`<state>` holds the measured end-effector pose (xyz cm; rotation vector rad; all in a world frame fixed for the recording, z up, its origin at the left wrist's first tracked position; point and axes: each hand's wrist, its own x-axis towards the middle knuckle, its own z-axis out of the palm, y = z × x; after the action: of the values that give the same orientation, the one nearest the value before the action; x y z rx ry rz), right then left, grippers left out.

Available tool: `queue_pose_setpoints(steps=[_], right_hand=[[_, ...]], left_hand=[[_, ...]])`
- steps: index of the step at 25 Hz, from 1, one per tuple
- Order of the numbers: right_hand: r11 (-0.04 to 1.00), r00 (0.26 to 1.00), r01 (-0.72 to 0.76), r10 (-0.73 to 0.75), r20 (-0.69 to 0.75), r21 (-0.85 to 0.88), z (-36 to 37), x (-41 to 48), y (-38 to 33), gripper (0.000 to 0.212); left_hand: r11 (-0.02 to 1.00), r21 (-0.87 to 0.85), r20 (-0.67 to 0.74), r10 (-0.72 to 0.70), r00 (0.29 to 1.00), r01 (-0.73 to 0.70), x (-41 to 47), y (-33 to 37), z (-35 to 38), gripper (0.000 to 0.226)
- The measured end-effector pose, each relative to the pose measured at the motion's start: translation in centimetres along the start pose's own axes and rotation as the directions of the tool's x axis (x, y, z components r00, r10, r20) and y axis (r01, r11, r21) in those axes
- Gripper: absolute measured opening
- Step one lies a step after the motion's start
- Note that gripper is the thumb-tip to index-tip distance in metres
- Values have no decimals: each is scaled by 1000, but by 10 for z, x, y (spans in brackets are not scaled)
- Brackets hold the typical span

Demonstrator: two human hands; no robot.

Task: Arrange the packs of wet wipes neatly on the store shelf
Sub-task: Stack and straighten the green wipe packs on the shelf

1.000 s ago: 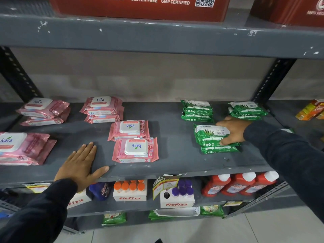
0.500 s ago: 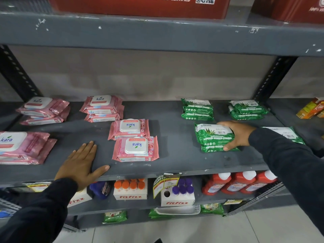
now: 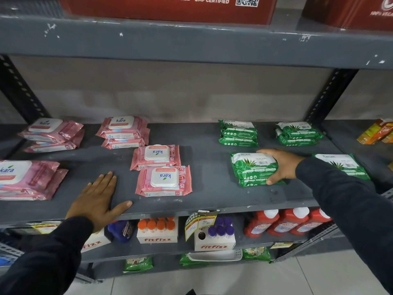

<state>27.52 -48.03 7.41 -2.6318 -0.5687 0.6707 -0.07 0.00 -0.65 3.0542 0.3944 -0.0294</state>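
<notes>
Pink wet wipe packs lie on the grey shelf [image 3: 212, 162]: stacks at far left [image 3: 51, 135], back centre [image 3: 123, 132] and front left [image 3: 27, 179], plus two single packs [image 3: 156, 156] [image 3: 164, 180] turned upside down. Green packs sit at the right: two back stacks [image 3: 238, 133] [image 3: 297, 133], a front stack [image 3: 253, 169] and one pack [image 3: 342, 165] behind my right sleeve. My right hand [image 3: 280, 165] grips the right side of the front green stack. My left hand [image 3: 97, 199] rests flat on the shelf, fingers spread, holding nothing.
The shelf above [image 3: 191, 41] carries red boxes [image 3: 170, 7]. Below, the lower shelf holds white bottle cartons [image 3: 157, 237], red bottles [image 3: 285, 222] and a hanging price tag [image 3: 200, 222]. Orange and yellow packs [image 3: 376, 130] lie on the neighbouring shelf to the right. Black uprights [image 3: 327, 96] frame the bay.
My right hand has slid the front green stack slightly left and squared it, uncovering another green pack to its right. My left hand has stayed flat on the shelf.
</notes>
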Motion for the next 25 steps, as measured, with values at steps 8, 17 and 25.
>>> queue_pose_setpoints(steps=[8,17,25], right_hand=[[992,999,43,-47,-28,-116,19,0,-31,111],[993,1000,6,-7,-11,-120,15,-7,-35,113],[814,969,187,-246,-34,-551,33,-8,-94,136]], left_hand=[[1000,8,-4,-2,1000,2,0,-1,0,111],[1000,19,11,2,1000,-2,-1,0,-1,110],[1000,17,23,1,1000,-1,0,2,-2,112]])
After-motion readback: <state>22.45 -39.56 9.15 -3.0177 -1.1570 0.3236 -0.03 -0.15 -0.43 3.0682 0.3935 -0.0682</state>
